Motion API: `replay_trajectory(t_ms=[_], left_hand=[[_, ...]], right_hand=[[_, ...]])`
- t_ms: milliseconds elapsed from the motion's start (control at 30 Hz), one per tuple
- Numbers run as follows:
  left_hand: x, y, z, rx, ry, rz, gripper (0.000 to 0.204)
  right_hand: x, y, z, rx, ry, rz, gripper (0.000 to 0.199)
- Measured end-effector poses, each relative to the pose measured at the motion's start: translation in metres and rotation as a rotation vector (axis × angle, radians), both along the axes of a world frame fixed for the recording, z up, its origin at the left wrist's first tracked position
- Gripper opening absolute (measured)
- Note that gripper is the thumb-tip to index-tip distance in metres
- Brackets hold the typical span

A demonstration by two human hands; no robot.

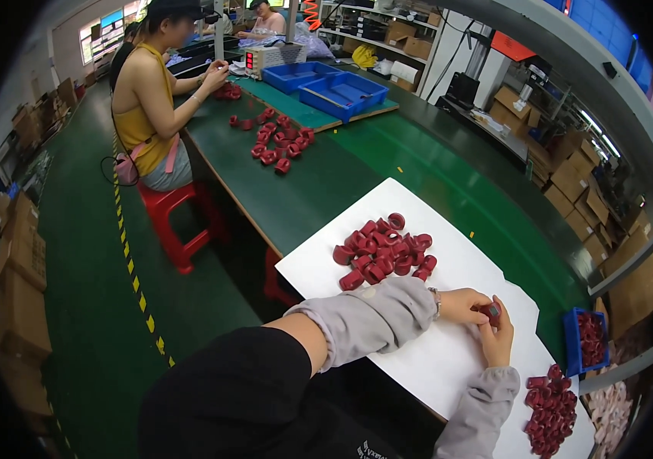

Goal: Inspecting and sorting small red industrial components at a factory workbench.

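Over the white sheet (pixel 426 359), my two hands meet around one dark red, short hollow plastic part (pixel 492 311). My left hand (pixel 460 305) reaches in from the left with its fingertips closed on the part's side. From below, my right hand (pixel 501 340) grips the same part between thumb and fingers. Beyond my left forearm lies a loose pile of similar red ring-like parts (pixel 384 249). A second heap of red parts (pixel 550 413) sits on the sheet to the right of my right forearm. Grey sleeves cover both forearms.
A blue bin (pixel 573 344) of red parts stands at the right table edge. More red parts (pixel 280 141) lie farther along the green table (pixel 319 176), near blue trays (pixel 341 93). A seated co-worker (pixel 150 99) on a red stool (pixel 177 222) works at the left.
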State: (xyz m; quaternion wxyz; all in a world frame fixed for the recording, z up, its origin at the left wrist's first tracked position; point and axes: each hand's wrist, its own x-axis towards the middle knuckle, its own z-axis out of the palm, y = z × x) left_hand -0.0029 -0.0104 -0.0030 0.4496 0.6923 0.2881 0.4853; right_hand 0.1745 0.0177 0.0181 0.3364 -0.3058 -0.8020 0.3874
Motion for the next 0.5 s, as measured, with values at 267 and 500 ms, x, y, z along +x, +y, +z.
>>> replay_trajectory(t_ms=[267,500], left_hand=[[0.0014,0.0025,-0.0037,-0.008,0.010,0.000,0.026],[0.0005,0.0015,-0.0031,-0.018,0.030,0.000,0.027]], right_hand=[[0.0018,0.0026,-0.0053,0.012,0.000,-0.003,0.048],[0.0041,0.0058,-0.0079,-0.007,0.005,0.007,0.047]])
